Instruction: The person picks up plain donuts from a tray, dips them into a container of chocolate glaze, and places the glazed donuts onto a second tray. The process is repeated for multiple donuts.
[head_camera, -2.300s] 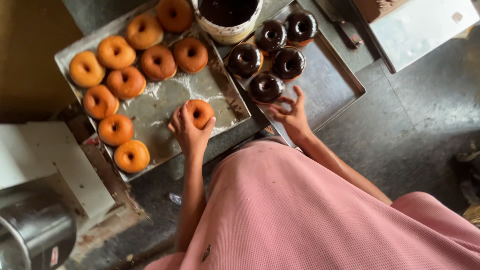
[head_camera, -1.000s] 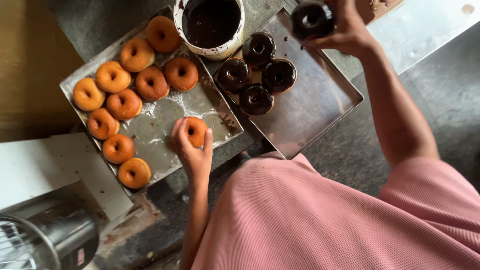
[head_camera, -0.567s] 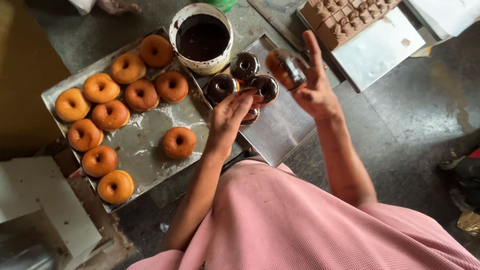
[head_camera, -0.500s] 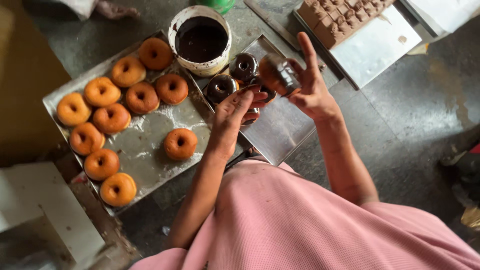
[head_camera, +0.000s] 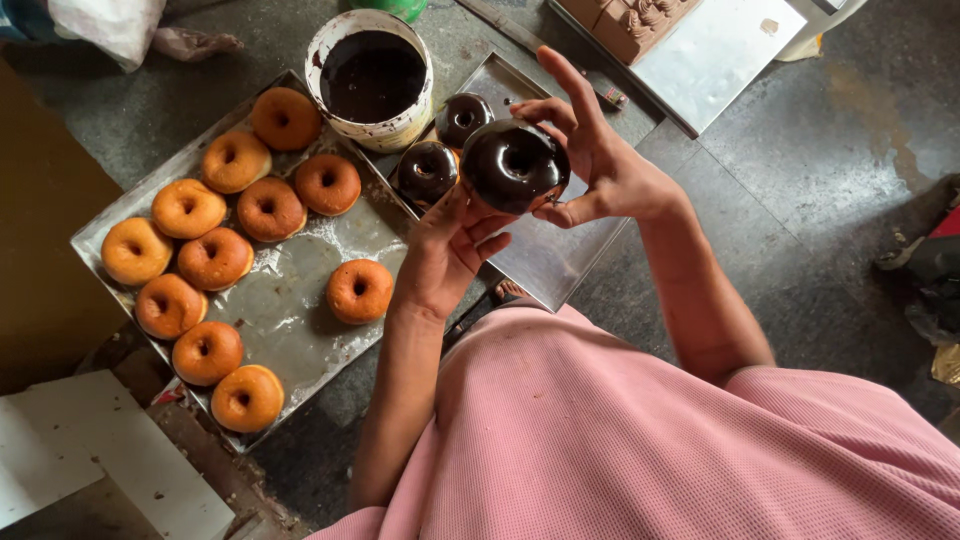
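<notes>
Chocolate-glazed and glossy, the dark doughnut (head_camera: 514, 165) sits just above the middle of the frame, pinched between the thumb and fingers of the right hand (head_camera: 600, 160), while the left hand (head_camera: 447, 250) touches its lower left edge with loosely curled fingers. Just behind it two more glazed doughnuts (head_camera: 428, 170) lie on a steel tray (head_camera: 560, 255), beside a tub of chocolate glaze (head_camera: 370, 78). Plain golden doughnuts (head_camera: 215, 258) fill a second tray (head_camera: 290, 315) on the dark surface (head_camera: 800, 140) at left.

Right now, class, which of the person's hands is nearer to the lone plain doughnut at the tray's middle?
Left. The left hand is just right of the plain doughnut, not touching; the right hand is farther right, holding the chocolate-coated doughnut.
</notes>
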